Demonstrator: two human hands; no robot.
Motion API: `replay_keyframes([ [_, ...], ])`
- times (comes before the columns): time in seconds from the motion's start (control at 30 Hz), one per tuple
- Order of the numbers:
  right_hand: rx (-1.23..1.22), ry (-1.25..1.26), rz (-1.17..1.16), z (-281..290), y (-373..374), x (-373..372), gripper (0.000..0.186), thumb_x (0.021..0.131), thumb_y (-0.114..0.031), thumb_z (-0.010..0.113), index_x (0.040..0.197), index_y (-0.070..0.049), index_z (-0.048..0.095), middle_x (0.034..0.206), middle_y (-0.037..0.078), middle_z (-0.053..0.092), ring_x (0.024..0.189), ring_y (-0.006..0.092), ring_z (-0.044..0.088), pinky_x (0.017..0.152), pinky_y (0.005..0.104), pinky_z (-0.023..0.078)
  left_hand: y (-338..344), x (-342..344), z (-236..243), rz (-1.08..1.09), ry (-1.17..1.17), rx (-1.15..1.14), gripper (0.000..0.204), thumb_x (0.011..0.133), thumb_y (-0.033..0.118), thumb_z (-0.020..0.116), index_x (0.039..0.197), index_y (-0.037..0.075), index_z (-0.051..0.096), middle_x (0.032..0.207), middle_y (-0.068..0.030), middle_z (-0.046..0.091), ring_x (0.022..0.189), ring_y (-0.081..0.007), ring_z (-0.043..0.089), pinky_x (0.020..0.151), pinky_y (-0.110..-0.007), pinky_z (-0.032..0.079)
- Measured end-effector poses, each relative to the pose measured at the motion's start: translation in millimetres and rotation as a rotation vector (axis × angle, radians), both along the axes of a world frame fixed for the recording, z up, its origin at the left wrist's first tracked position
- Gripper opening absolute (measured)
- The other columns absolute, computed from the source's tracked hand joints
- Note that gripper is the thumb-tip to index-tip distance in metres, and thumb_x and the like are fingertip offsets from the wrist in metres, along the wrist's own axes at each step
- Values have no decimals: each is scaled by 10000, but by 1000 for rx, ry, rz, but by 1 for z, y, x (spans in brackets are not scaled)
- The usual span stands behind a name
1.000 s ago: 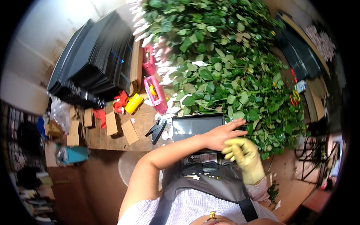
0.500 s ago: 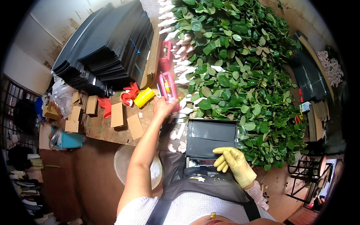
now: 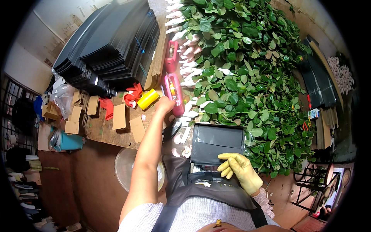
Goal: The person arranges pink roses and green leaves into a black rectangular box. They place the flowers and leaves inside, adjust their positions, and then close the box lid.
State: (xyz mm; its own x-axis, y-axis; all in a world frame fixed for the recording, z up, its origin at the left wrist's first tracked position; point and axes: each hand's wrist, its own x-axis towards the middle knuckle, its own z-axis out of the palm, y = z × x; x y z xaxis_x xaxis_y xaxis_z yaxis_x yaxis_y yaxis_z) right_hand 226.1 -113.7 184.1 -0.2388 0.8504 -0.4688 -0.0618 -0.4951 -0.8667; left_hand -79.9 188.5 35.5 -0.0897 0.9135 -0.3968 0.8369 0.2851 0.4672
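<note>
My bare left hand (image 3: 166,103) is closed beside a pink tape dispenser (image 3: 178,108) holding a yellow roll. Its fingertips are hidden, so I cannot make out what they hold. A second pink dispenser (image 3: 171,63) stands farther back. In a pale yellow rubber glove, my right hand (image 3: 241,170) hovers near my apron with its fingers loosely bent and apart, nothing in them. Just beyond it lies a black rectangular panel (image 3: 217,143). Long leafy flower stems (image 3: 251,81) are piled on the right, their heads in pale pink-white sleeves (image 3: 188,71) pointing left.
Dark sheets (image 3: 112,42) are stacked at the back left. Nearer lie a yellow roll (image 3: 148,99), red cloth (image 3: 133,94) and folded cardboard pieces (image 3: 119,117). A round translucent tub (image 3: 123,170) stands below the table edge, and a teal bin (image 3: 69,142) stands far left.
My left hand has shifted slightly left and back toward me, off the pink dispenser's near end to its side. The right hand has barely moved.
</note>
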Motion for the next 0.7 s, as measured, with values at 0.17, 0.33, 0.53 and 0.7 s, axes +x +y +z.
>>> replay_keyframes([
  [0.17, 8, 20, 8, -4, -1, 1, 425, 1109, -338, 500, 1338, 1, 614, 1011, 119, 734, 861, 142, 689, 747, 254, 550, 16, -8, -23, 27, -150, -6, 437, 816, 298, 721, 1154, 23, 748, 1163, -264, 720, 1145, -383, 691, 979, -431, 526],
  [0.33, -9, 53, 43, -4, 5, -2, 374, 1106, -292, 516, 1329, -10, 619, 1060, 117, 728, 895, 142, 691, 782, 263, 560, -6, -11, -27, 242, -581, 188, 283, 940, 291, 690, 998, 18, 731, 790, -67, 665, 666, -186, 608, 622, -336, 480],
  [0.53, 112, 204, 169, 0, 66, -53, 464, 1111, -322, 491, 1417, 26, 509, 1304, 178, 641, 1124, 217, 666, 956, 343, 562, -111, -6, 50, 308, -1018, 199, 245, 1013, 328, 659, 964, 88, 652, 722, 64, 507, 629, -63, 451, 568, -249, 372],
  [0.7, -349, 653, 142, -70, 137, -106, 522, 1063, -466, 555, 1310, -7, 581, 1294, 127, 652, 1124, 211, 659, 974, 385, 548, -189, 38, 83, 277, -885, 420, 158, 1017, 172, 659, 933, 39, 643, 769, 76, 475, 684, -42, 405, 608, -236, 362],
])
